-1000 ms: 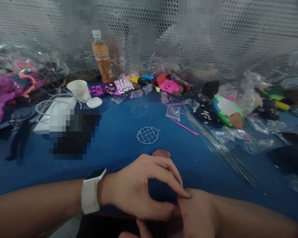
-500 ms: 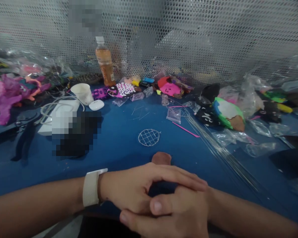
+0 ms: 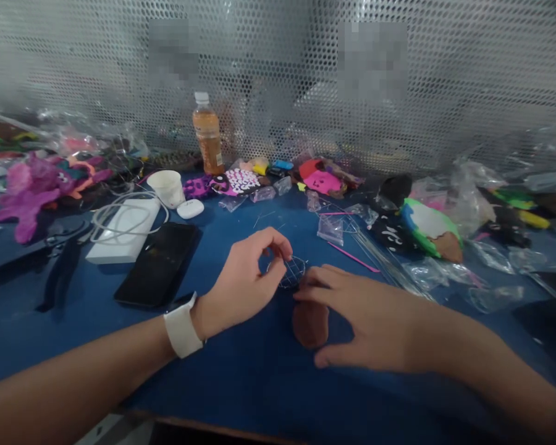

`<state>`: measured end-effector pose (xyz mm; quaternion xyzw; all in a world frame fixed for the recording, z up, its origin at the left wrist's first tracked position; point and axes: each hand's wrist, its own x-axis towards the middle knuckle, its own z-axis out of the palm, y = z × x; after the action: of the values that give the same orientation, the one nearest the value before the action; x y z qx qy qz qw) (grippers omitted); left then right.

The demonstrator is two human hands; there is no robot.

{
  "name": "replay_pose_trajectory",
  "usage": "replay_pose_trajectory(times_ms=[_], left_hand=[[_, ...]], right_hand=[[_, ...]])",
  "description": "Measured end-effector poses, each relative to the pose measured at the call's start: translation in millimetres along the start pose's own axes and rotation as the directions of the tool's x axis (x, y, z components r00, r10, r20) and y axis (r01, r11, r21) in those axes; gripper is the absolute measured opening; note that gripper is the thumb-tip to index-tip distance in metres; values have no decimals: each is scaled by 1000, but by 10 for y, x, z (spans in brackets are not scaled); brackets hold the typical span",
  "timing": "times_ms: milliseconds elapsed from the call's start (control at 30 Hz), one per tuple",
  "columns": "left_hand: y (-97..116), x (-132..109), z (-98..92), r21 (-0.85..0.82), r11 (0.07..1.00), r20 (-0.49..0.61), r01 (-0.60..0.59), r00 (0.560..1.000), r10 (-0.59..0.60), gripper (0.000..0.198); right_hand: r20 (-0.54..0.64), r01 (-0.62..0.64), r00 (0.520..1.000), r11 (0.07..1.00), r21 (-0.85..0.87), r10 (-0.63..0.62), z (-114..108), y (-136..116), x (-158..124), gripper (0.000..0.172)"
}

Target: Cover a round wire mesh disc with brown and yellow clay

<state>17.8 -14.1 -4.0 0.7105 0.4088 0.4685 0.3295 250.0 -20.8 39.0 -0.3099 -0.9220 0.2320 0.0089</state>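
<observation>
My left hand [image 3: 248, 281], with a white watch on the wrist, pinches the left edge of a small round wire mesh [image 3: 293, 272] on the blue table [image 3: 241, 383]. My right hand [image 3: 361, 315] reaches in from the right, fingertips touching the mesh's right edge, thumb spread apart below. A flat brown clay piece [image 3: 309, 322] lies just under the right hand's fingers, not gripped.
A black phone [image 3: 157, 262], white power bank with cable [image 3: 123, 228], paper cup [image 3: 167, 186], earbud case [image 3: 189, 208] and orange drink bottle [image 3: 208, 135] sit at left back. Thin wires [image 3: 389, 262], plastic bags and colourful clay figures [image 3: 426, 219] lie right. Perforated metal screen behind.
Both hands have unclasped and moved forward from the near edge to the wire mesh. The left now pinches the mesh and the right touches it.
</observation>
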Motion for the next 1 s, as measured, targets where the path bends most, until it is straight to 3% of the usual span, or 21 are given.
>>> replay_pose_trajectory(times_ms=[67,167,300,700,833,933,1000], left_hand=[[-19,-26,30,121,991,45,-55,998,50,23],[-52,-71,75,197,974,132,-111,988,85,25],[-86,-102,118,232,964,197,-131,977,85,26],[-94,-142,136,212,975,231,-68,973,17,36],[-58,-146,117,136,988,221,-71,974,40,28],[-16,-149,89,38,998,219,-58,975,48,15],[0,-148,82,-5,999,229,-41,972,41,16]], right_hand=[[66,-41,997,994,100,35,37,28,-22,34],[70,-115,992,975,189,103,111,57,-19,22],[57,-192,981,946,262,184,180,93,9,32],[76,-158,987,917,366,140,98,34,-22,24],[70,-104,994,909,403,83,98,90,-23,23],[-117,18,992,875,485,45,111,130,-6,15],[-374,106,923,873,477,93,131,146,16,18]])
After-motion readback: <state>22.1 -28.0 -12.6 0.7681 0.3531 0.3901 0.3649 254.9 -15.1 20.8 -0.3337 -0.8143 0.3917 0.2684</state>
